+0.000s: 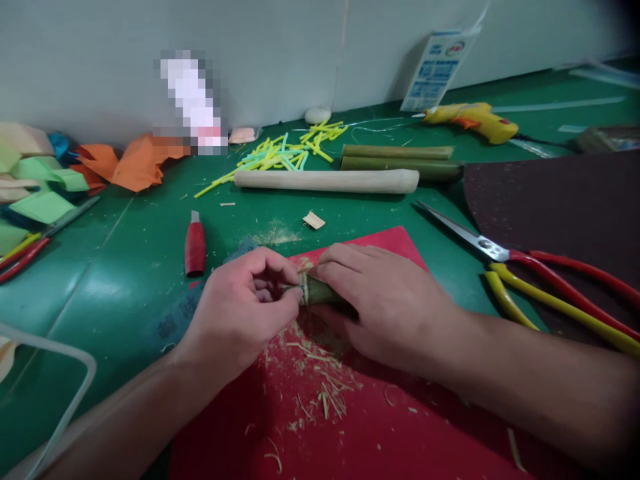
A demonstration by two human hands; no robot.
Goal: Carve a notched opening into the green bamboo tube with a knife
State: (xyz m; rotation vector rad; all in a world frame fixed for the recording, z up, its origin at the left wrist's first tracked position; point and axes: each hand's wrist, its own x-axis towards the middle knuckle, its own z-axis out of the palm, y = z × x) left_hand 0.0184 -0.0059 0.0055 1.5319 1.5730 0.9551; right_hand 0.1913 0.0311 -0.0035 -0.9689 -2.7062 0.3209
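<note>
My right hand (385, 300) is wrapped over a short piece of green bamboo (323, 291), pressing it down above the red mat (390, 413). At the bamboo's pale left end, my left hand (255, 300) is closed, thumb and forefinger pinched together. Whatever lies between those fingertips is too small and covered to make out. Thin bamboo shavings (330, 393) and dust are scattered over the mat below both hands. A red-handled knife (195, 247) with a short blade lies on the green table, beyond my left hand.
Behind the hands lie a peeled bamboo stick (325, 181), green bamboo pieces (400, 165) and cut yellow straws (270, 157). Large scissors (495, 250) and yellow-handled pliers (550, 300) are at right, a yellow glue gun (475, 122) farther back. Orange paper (135, 163) sits left.
</note>
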